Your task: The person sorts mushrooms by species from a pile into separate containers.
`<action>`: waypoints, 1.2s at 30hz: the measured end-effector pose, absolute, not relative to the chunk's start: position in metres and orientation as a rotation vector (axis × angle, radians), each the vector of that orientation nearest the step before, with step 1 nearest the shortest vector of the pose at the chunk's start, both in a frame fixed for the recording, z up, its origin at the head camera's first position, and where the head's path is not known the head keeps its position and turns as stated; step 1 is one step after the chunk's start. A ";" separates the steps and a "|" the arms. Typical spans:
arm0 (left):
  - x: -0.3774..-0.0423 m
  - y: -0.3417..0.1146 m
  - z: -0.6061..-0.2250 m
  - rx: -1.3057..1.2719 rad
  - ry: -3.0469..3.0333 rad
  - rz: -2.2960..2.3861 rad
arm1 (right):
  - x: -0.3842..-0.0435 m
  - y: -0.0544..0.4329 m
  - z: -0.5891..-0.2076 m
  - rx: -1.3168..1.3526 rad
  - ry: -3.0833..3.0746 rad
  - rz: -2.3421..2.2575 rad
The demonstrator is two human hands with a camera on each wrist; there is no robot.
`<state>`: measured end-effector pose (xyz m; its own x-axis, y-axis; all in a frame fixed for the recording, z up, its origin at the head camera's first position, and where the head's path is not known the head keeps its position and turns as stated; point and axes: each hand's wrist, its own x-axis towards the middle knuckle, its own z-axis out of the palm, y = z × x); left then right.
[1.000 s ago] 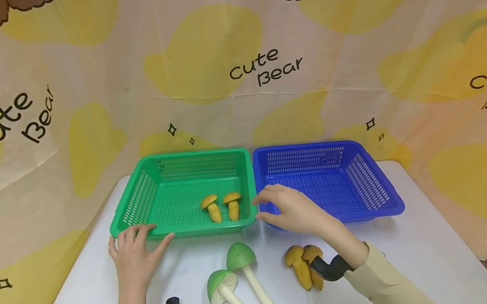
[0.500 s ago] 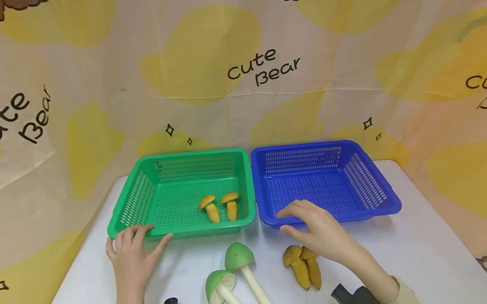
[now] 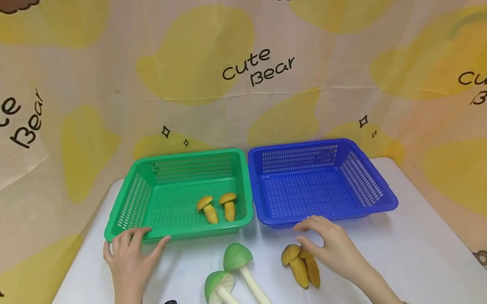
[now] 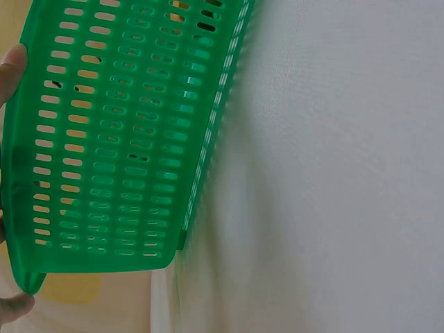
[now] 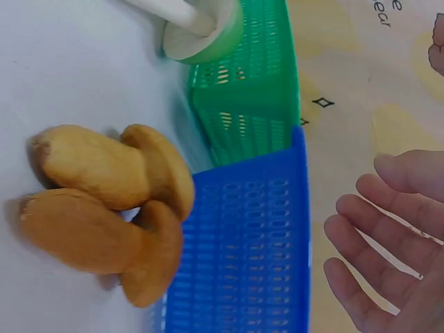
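My left hand rests with spread fingers on the near left rim of a green plastic basket; some fingertips are hidden behind that rim in the left wrist view. My right hand hovers in front of the blue basket, holding nothing, its fingers loosely bent in the right wrist view. Close by its thumb lie two brown toy mushrooms side by side on the table, a lighter one and a darker one. Inside the green basket are two yellow-brown mushrooms, a left one and a right one.
Two green-capped toy mushrooms with long white stems, a far one and a near one, lie between the hands on the white table. A printed cloth hangs behind the baskets, which stand side by side.
My right hand has moved from the edge between the baskets, right and toward me, to beside the two brown mushrooms on the table. The left hand stays at the green rim.
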<state>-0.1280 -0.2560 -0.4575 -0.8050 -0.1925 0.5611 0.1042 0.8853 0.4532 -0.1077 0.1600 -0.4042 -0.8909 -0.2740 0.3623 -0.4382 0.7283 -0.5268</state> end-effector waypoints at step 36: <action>-0.127 -0.257 -0.459 0.047 -2.402 -0.619 | -0.114 0.181 -0.461 0.198 -2.955 1.033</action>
